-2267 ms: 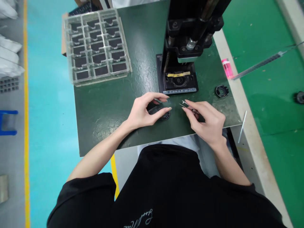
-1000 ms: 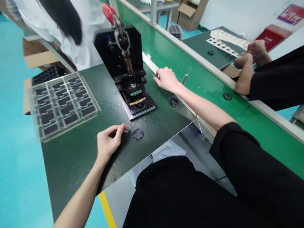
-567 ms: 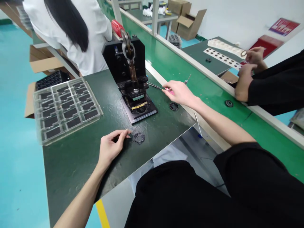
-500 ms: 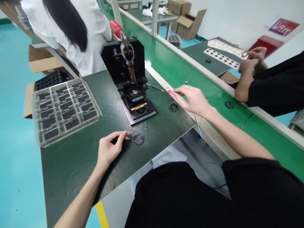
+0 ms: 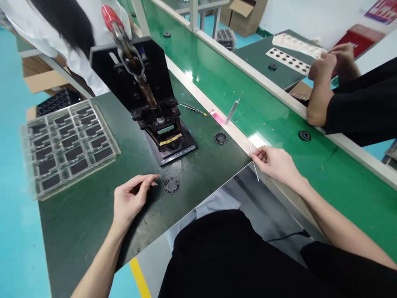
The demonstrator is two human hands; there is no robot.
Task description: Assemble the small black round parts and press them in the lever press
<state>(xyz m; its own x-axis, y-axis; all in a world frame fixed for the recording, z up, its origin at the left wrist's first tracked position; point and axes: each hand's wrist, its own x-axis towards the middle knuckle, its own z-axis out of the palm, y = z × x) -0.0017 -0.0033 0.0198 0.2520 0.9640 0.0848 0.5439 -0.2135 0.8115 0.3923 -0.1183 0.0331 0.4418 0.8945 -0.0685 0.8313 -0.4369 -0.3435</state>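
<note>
My right hand (image 5: 276,163) is closed at the belt's near rail, with thumb and finger pinching a thin white stick (image 5: 255,170) that slants down past the table corner. On the green tabletop, my left hand (image 5: 132,196) rests with its fingertips pinched together; whatever they may hold is too small to make out. Just right of those fingertips lies a flat round black part (image 5: 170,186). A second round black part (image 5: 220,138) sits near the table's right edge. Behind my left hand stands a black toggle press (image 5: 158,107) with a red handle, a yellow strip at its base.
A clear tray (image 5: 72,145) of black pieces covers the table's left. Tweezers (image 5: 194,109), a pink item (image 5: 216,116) and a slim metal tool (image 5: 233,109) lie by the rail. A green belt (image 5: 279,124) carries round black parts. Two co-workers sit nearby.
My right hand has let go of the pink item, now lying by the rail, and moved toward me to grip the white stick. My left hand stays beside the round part. The view has shifted.
</note>
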